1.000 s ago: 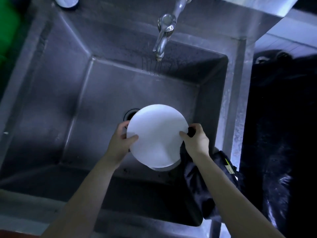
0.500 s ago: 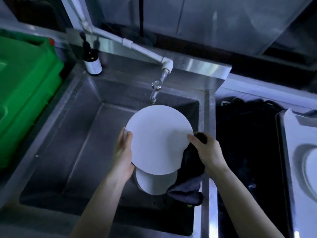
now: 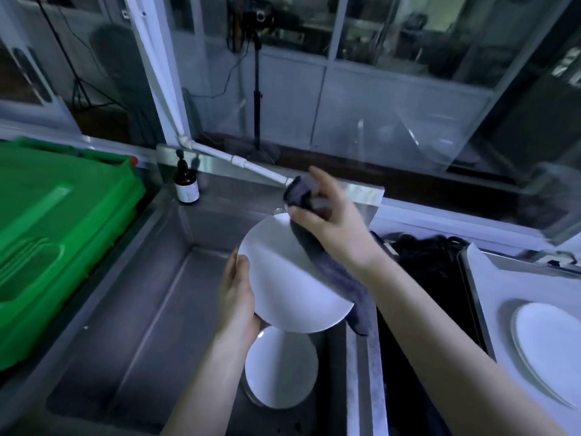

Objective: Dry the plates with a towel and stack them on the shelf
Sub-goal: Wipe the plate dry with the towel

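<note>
A round white plate (image 3: 283,278) is tilted above the steel sink (image 3: 151,309). My left hand (image 3: 237,294) grips its left rim. My right hand (image 3: 333,225) pinches a dark grey towel (image 3: 333,275) at the plate's upper right edge, and the cloth hangs down across the plate's right side. More white plates (image 3: 279,369) lie in the sink below. On the grey surface (image 3: 490,309) at the right lie stacked white plates (image 3: 553,344).
A green plastic crate (image 3: 56,234) fills the left. A brown pump bottle (image 3: 186,184) stands on the sink's back ledge beside a white pipe (image 3: 239,162). A dark gap with black items (image 3: 424,278) separates the sink from the right surface. Windows stand behind.
The view tilted up from the sink basin. The plate rose above the sink, and my right hand lifted the towel from the plate's right edge to its upper right.
</note>
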